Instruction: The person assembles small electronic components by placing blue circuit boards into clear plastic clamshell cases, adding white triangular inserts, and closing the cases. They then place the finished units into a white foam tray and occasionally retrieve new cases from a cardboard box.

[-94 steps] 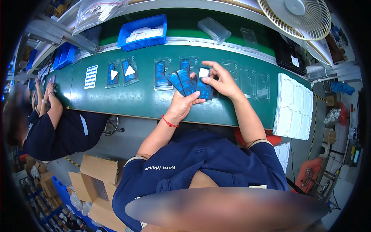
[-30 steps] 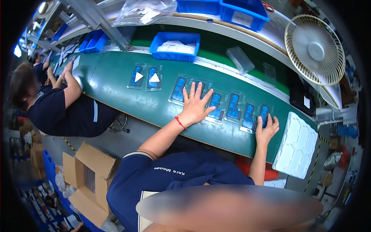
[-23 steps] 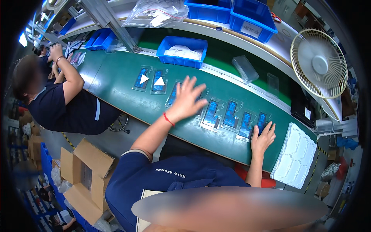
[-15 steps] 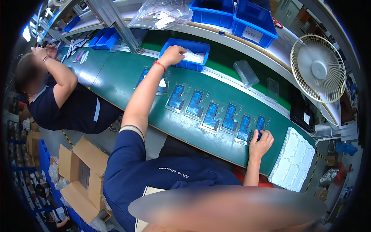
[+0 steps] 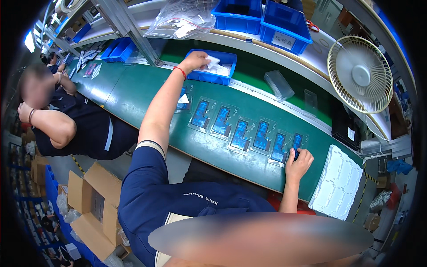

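My left hand [image 5: 194, 62] reaches over the near side of a blue bin [image 5: 209, 79] at the back of the bench, its fingers pinching a small white slip [image 5: 213, 61]. More white pieces [image 5: 222, 70] lie in the bin. At the right end of a row of several flat blue parts in clear plastic trays, my right hand [image 5: 299, 164] has thumb and fingers closed around the near end of the last blue part [image 5: 298, 141]. Its neighbour [image 5: 279, 147] lies just left. A part with a white triangular piece [image 5: 183, 99] on it sits partly behind my left forearm.
White moulded trays [image 5: 338, 180] lie at the bench's right end, near a fan [image 5: 360, 74]. A clear box [image 5: 279, 85] stands behind the row. Blue bins [image 5: 284, 29] and a plastic bag [image 5: 182, 20] occupy the shelf. A co-worker [image 5: 84, 120] is at left; an open carton [image 5: 95, 204] stands below.
My left hand has lifted slightly, and a white slip now shows in its fingers. The right hand stays at the last part. The co-worker's arms and head have shifted; the view has moved slightly.
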A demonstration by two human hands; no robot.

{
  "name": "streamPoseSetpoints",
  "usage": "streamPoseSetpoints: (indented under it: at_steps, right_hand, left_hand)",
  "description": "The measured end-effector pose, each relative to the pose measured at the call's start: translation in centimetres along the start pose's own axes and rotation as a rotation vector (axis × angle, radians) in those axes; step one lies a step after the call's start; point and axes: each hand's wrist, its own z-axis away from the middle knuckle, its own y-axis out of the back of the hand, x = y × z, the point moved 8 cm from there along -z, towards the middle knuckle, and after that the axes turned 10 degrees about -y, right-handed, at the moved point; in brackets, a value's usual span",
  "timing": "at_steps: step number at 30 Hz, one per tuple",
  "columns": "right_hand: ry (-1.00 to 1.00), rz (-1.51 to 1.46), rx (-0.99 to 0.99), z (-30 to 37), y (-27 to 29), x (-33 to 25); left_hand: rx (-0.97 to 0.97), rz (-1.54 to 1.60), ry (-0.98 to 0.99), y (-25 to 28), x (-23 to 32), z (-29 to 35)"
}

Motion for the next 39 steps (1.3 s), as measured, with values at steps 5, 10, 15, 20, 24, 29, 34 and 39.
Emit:
streamPoseSetpoints:
  at_steps: [5, 10, 15, 20, 24, 29, 34, 39]
  right_hand:
    - [-0.004, -0.076, 0.091, -0.2, 1.4, -0.7]
    - [-0.057, -0.521, -0.067, -2.2, 0.2, -6.6]
    - [-0.17, -1.081, -0.643, -3.4, -8.1, -18.5]
    - [-0.227, -1.26, -1.04, -0.8, -13.3, -25.1]
    - [-0.218, -1.162, -1.048, 0.5, -14.7, -26.8]
    - [0.453, -0.67, -0.375, -0.1, -11.5, -29.5]
    - [0.653, -0.528, -0.344, 2.1, -11.4, -30.5]
    - [0.146, -0.896, -0.949, 1.6, -13.5, -28.3]
  left_hand:
    - [0.151, 0.589, 0.039, 0.2, 2.1, 3.8]
    - [0.142, 0.698, -0.048, -4.3, 3.7, 11.1]
    - [0.067, 0.717, -0.108, -10.5, 4.7, 17.8]
    - [0.158, 0.589, -0.064, -10.1, 4.2, 22.3]
    - [0.223, 0.536, 0.017, -8.4, 1.5, 25.1]
    - [0.31, 0.573, 0.04, -7.1, 0.0, 27.5]
    - [0.306, 0.633, 0.003, -7.0, 0.8, 27.7]
    - [0.284, 0.6, -0.06, -8.0, 2.1, 26.9]
